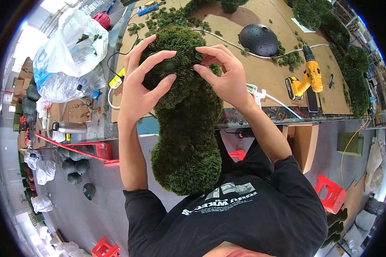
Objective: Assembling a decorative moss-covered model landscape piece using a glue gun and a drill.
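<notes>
A dark green artificial topiary (186,128), bushy and lobed with a narrower middle, stretches from the worktable edge down to my lap. Its upper rounded end (176,40) sits between my two hands. My left hand (146,79) rests along the left side of that end, fingers spread and thumb apart. On the other side, my right hand (223,70) has curved, parted fingers, with the fingertips and thumb at the foliage edge. Both hands look open. The underside of the topiary, and any fingertips sunk in the foliage, are hidden.
On the worktable (253,81) are a yellow cordless drill (311,75), a black perforated dome (258,40), a white cable and green foliage scraps. Clear plastic bags (70,47) and a bottle (89,91) lie left. Red stools (330,195) stand on the floor.
</notes>
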Tool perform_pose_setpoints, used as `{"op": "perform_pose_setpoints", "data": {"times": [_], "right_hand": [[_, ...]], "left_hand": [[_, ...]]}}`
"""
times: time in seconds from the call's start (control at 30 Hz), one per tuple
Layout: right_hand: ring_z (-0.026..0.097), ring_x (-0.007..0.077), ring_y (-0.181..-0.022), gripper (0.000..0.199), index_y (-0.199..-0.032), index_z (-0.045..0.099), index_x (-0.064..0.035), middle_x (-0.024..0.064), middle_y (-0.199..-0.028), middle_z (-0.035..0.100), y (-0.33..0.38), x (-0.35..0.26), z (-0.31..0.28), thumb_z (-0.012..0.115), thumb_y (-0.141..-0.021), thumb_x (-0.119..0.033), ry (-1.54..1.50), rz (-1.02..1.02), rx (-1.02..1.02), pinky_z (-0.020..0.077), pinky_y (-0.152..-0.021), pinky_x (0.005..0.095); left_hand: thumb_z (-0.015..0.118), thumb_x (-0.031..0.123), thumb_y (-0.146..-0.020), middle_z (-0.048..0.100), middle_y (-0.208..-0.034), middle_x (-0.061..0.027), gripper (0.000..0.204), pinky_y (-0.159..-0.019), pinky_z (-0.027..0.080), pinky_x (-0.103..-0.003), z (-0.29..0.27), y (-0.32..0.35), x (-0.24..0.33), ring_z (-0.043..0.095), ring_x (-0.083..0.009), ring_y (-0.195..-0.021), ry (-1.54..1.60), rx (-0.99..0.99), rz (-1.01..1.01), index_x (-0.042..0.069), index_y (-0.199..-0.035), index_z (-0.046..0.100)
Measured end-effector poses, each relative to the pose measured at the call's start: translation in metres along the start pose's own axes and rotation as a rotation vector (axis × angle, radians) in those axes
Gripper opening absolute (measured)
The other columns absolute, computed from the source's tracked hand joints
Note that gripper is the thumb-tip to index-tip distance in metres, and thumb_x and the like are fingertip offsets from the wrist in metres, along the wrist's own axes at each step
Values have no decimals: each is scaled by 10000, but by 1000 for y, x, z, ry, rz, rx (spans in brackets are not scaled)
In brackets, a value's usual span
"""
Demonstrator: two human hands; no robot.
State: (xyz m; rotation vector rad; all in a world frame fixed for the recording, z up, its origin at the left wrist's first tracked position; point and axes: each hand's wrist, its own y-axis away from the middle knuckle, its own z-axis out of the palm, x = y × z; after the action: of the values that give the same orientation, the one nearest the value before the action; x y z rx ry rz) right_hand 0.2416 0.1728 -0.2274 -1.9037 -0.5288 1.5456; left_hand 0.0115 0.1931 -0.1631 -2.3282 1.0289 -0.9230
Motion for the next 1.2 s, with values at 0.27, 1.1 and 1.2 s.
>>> {"op": "perform_pose_setpoints", "data": {"times": [0.27,1.1,1.2], "right_hand": [[651,102,-1014,242,-1166,709,49,53,-1094,668,-3,-3,-10,716,-927,84,-421,312,28,543,-901,251],[749,129,-907,157,-1073,754,6,90,-963,774,-66,-59,-5,746,-916,-3,127,149,-529,582,-797,258],[755,151,-856,144,-1053,761,-6,98,-938,766,-64,-59,-5,755,-910,-21,261,72,-515,586,-759,269]], "left_hand": [[820,170,-777,511,-1528,-111,469,-1170,356,-468,2,2,1,445,-345,-1401,-16,22,-18,209,-1240,757],[775,262,-847,519,-1525,-92,407,-1199,342,-463,-2,12,-3,449,-338,-1418,8,147,43,234,-1250,737],[755,283,-877,416,-1565,-215,478,-1197,288,-546,-14,5,3,343,-453,-1465,97,-70,-37,150,-1330,677]]}}
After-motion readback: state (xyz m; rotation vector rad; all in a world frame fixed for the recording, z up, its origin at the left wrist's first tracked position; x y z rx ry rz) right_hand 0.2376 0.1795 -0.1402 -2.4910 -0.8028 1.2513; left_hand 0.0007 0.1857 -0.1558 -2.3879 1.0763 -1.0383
